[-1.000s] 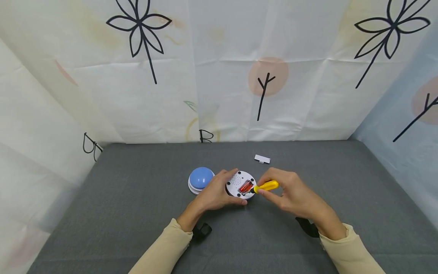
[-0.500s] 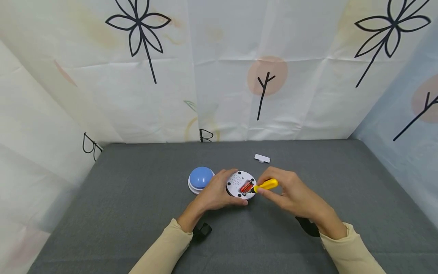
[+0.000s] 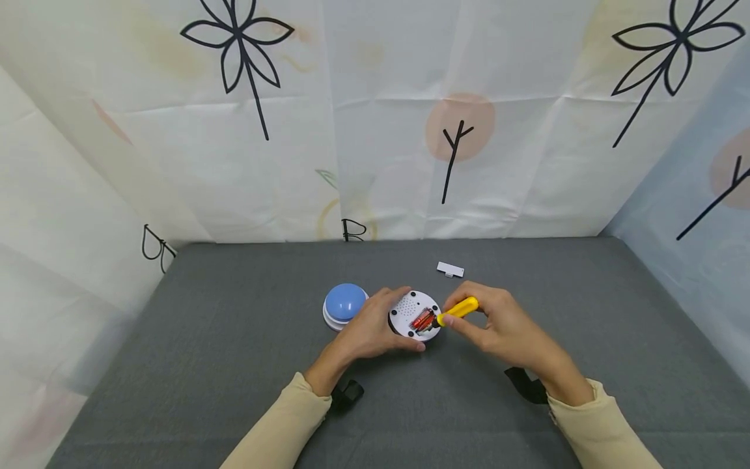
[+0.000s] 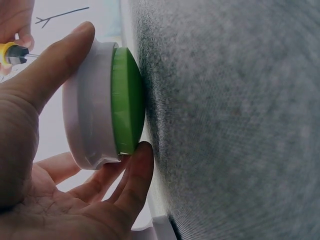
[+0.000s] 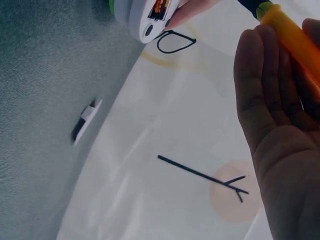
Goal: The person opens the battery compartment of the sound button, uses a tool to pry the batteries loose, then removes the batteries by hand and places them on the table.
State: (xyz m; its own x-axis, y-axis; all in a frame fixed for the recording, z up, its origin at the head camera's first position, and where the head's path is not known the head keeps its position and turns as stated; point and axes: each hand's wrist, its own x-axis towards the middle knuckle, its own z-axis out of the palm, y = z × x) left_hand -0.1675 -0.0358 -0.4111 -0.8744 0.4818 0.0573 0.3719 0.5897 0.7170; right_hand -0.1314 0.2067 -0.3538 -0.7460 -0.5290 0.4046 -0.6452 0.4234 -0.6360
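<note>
Push-button, round, white base with green dome [image 4: 128,102]: one piece, inverted, in front of the person near the middle of the gray-covered table [image 3: 234,365]. White underside [image 3: 404,312] faces up, with dark round feet and a patch of small holes; whether the dome touches the cloth cannot be told.

Batteries, red [image 3: 422,319]: seated in the exposed compartment of that underside.

Left hand [image 3: 375,329]: narrowed round the white base, thumb on the near side, fingers on the far side.

Screwdriver, yellow handle [image 3: 459,311], black collar: one piece, slanting down to the left, tip end at the batteries; exact contact of the tip too small to tell.

Right hand [image 3: 498,322]: holding the screwdriver by its handle, thumb and fingers pinched about it.

Battery cover, white [image 3: 450,269], small, tabbed: lying on the cloth beyond the right hand, well apart from the base.

Push-button, blue dome [image 3: 345,301], white base: dome up, just beside the left hand.

Sleeves, cream [image 3: 281,423]: one pair.

Backdrop, pale fabric [image 3: 387,156], printed with black line plants: behind the table.
</note>
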